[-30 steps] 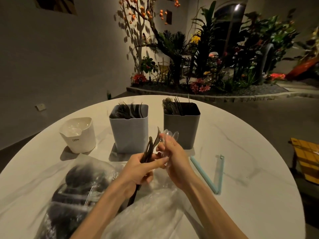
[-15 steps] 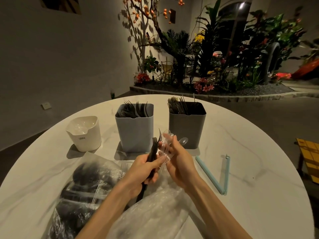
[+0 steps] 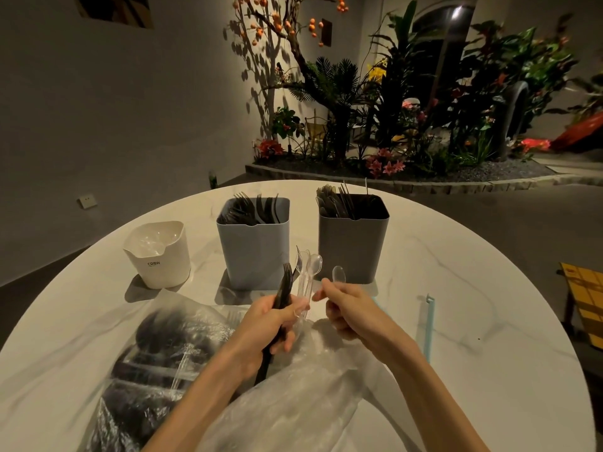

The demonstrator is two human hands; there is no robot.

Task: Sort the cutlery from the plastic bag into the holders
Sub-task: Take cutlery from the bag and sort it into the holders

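Observation:
My left hand [image 3: 267, 324] grips a bundle of black forks [image 3: 284, 285] together with several clear spoons [image 3: 306, 269], all pointing up. A little to the right, my right hand [image 3: 350, 308] pinches one clear spoon [image 3: 338, 275], now apart from the bundle. The clear plastic bag [image 3: 156, 360] lies under my forearms with dark and clear cutlery inside. Behind my hands stand three holders: a white one [image 3: 160, 256] with clear pieces, a light blue one [image 3: 254, 243] full of black forks, and a dark grey one [image 3: 354, 243] with dark cutlery.
A light blue bag clip [image 3: 428, 324] lies open on the round marble table [image 3: 473, 288] to the right of my hands. Beyond the table's far edge is a planted bed with flowers [image 3: 385, 164]. A yellow stool [image 3: 584, 298] stands at the right.
My right hand has drawn one clear spoon out of the bundle and moved right, away from my left hand. The left hand keeps its hold on the forks and remaining spoons.

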